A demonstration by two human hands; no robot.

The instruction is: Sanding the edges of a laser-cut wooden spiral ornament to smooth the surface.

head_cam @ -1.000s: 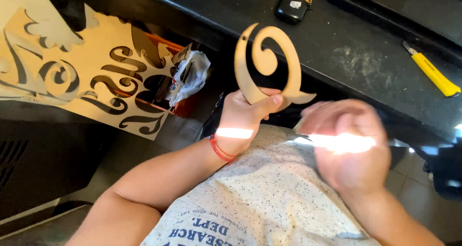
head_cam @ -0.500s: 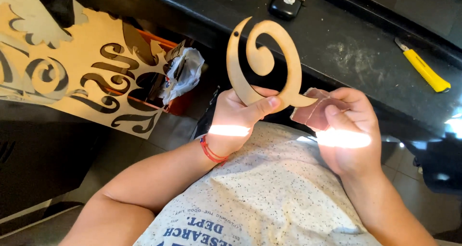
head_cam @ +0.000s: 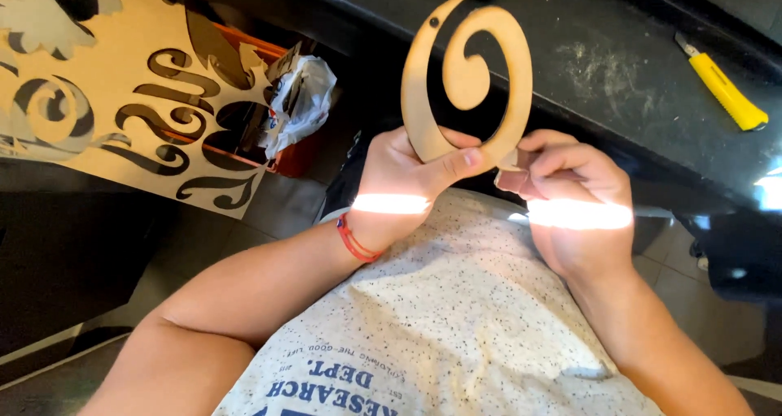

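Note:
A flat, light wooden spiral cut-out (head_cam: 464, 74) with a small hole near its top stands upright in front of my chest. My left hand (head_cam: 407, 180) grips its lower curve, thumb pressed across the front. My right hand (head_cam: 574, 196) is curled against the spiral's lower right edge, fingertips pinched there; whether something small lies between those fingers I cannot make out. A red band circles my left wrist. A bright strip of light falls across both hands.
A dark, dusty tabletop (head_cam: 619, 66) runs across the top, with a yellow utility knife (head_cam: 721, 82) at the right. At the left leans a wooden sheet (head_cam: 122, 115) with scroll shapes cut out. Behind it sits an orange bin (head_cam: 289, 155) with crumpled plastic (head_cam: 305, 98).
The spiral has risen slightly and turned more upright in my left hand. My right hand has moved in from a blurred position to rest against its lower right edge.

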